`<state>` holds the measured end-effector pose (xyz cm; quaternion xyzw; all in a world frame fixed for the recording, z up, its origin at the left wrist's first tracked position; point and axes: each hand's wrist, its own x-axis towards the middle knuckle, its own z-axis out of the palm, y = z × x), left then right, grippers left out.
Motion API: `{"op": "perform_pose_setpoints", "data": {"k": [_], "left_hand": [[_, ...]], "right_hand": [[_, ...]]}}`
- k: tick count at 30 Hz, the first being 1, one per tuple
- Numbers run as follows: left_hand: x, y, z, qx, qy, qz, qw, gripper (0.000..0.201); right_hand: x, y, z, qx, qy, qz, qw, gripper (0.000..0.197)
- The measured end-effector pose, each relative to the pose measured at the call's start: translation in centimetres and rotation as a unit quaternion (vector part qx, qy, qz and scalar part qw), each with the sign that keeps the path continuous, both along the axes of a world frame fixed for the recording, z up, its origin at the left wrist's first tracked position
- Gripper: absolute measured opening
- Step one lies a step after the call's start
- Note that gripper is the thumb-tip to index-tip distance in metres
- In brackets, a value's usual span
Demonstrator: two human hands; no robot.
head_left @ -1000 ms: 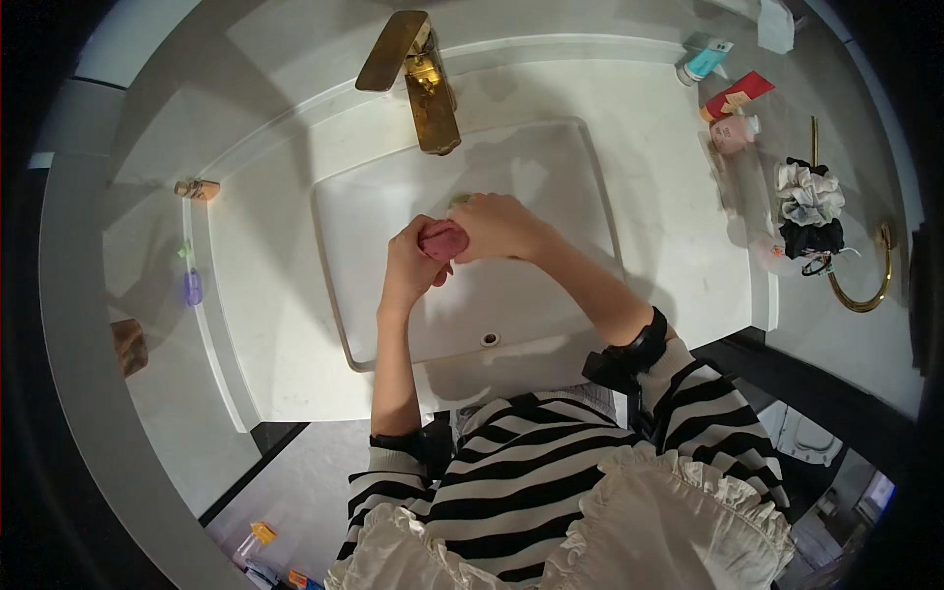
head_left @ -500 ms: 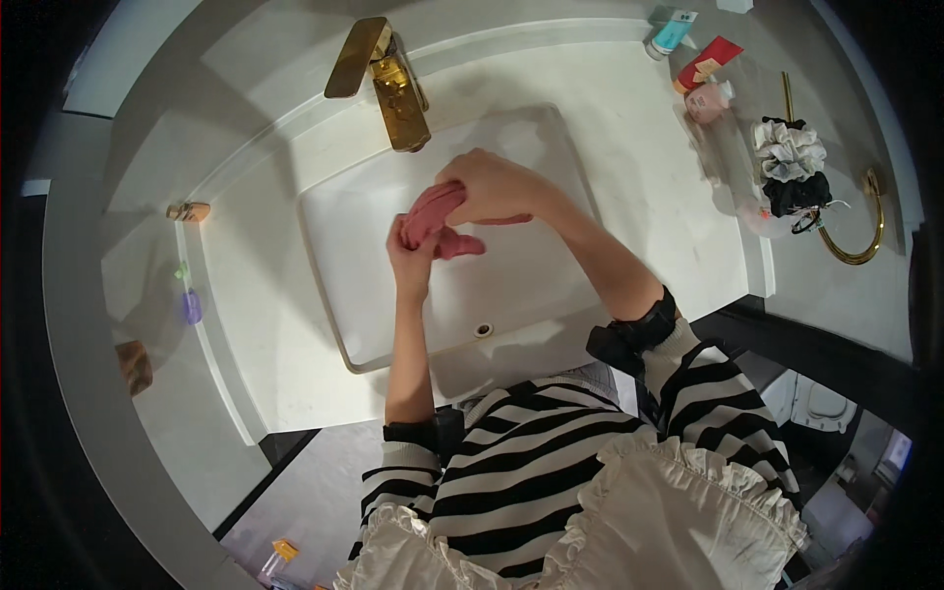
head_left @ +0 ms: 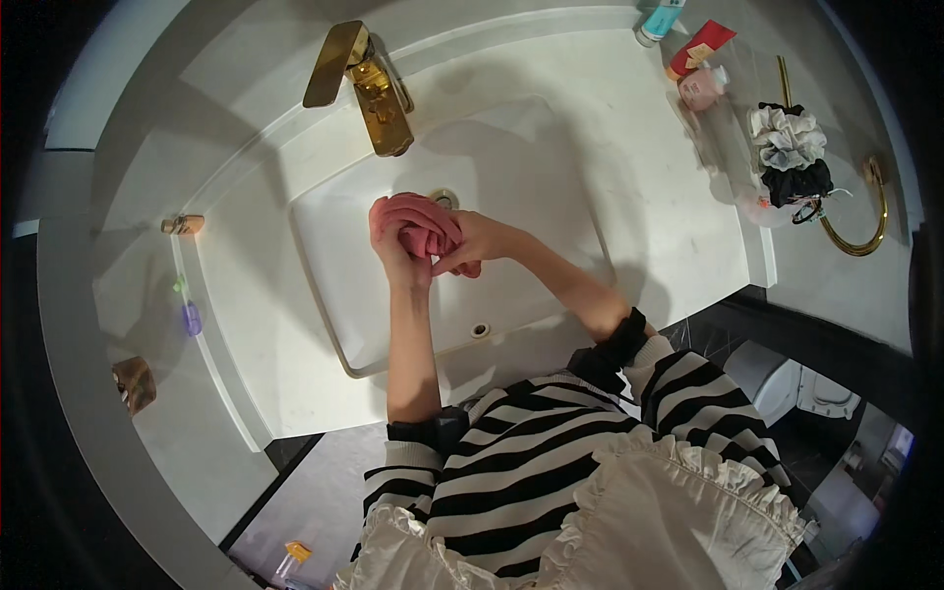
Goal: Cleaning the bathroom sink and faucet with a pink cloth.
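A bunched pink cloth point(head_left: 425, 218) is held between my two hands over the white sink basin point(head_left: 344, 324). My left hand point(head_left: 395, 258) cups it from the left and below, fingers closed round its folds. From the right, my right hand point(head_left: 480, 239) grips the same cloth, its thumb pointing toward the left palm. A loose end hangs beneath the right fingers. Just beyond the cloth stands the gold faucet point(head_left: 379, 98), and no water shows at its spout. The drain point(head_left: 444, 198) lies partly hidden behind the cloth.
At the far right are a blue tube point(head_left: 659, 22), a red tube point(head_left: 700, 49) and a pink bottle point(head_left: 702, 88). White and black scrunchies point(head_left: 789, 147) hang by a gold towel ring point(head_left: 877, 211). A small purple item point(head_left: 191, 319) rests on the left ledge. A toilet point(head_left: 777, 379) stands behind, right.
My right hand has come down and nearer to me, from above the cloth to its right side. The stretched cloth is now gathered into a bundle. The drain has come into view.
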<state>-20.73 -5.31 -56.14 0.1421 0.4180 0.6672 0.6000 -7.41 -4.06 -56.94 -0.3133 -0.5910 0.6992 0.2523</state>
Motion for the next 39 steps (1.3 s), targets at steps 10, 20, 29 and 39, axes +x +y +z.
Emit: {"op": "perform_pose_setpoints", "data": {"k": [10,20,29,39], "left_hand": [[-3.6,-2.0,-0.9,-0.098,0.150,-0.176,0.968,0.035],[0.9,-2.2,1.0,0.028,0.694,-0.260,0.671,0.070],[0.7,-1.9,-2.4,0.052,0.590,-0.146,0.792,0.043],[0.6,-2.8,-1.7,-0.121,0.143,-0.183,0.965,0.039]], "right_hand": [[2.6,3.4,0.5,0.025,-0.276,0.051,0.959,0.028],[-0.8,2.8,3.2,0.229,-0.495,0.170,0.820,0.032],[2.6,0.8,0.3,0.277,-0.381,-0.014,0.882,0.063],[1.6,-0.7,-2.6,0.274,-0.120,-0.106,0.948,0.088]]}}
